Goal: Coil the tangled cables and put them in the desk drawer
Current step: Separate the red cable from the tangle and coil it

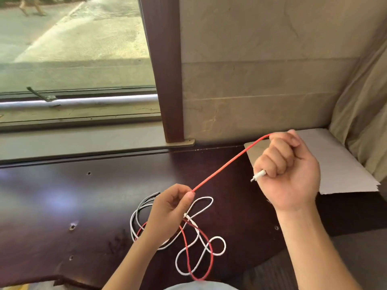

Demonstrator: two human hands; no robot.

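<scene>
A red cable (pixel 226 164) runs taut between my two hands above the dark wooden desk (pixel 62 206). My right hand (pixel 287 174) is raised, fisted around the red cable's end, and a white plug tip (pixel 258 176) sticks out of the fist. My left hand (pixel 169 212) pinches the red cable lower down, over the tangle. The rest of the red cable loops on the desk, knotted with a white cable (pixel 201 245). A grey cable (pixel 146 200) lies partly under my left hand. No drawer is in view.
A sheet of grey cardboard (pixel 335 164) lies on the desk at the right, next to a beige curtain (pixel 364 114). A window (pixel 73 49) with a dark frame post (pixel 165 70) stands behind the desk. The desk has several screw holes.
</scene>
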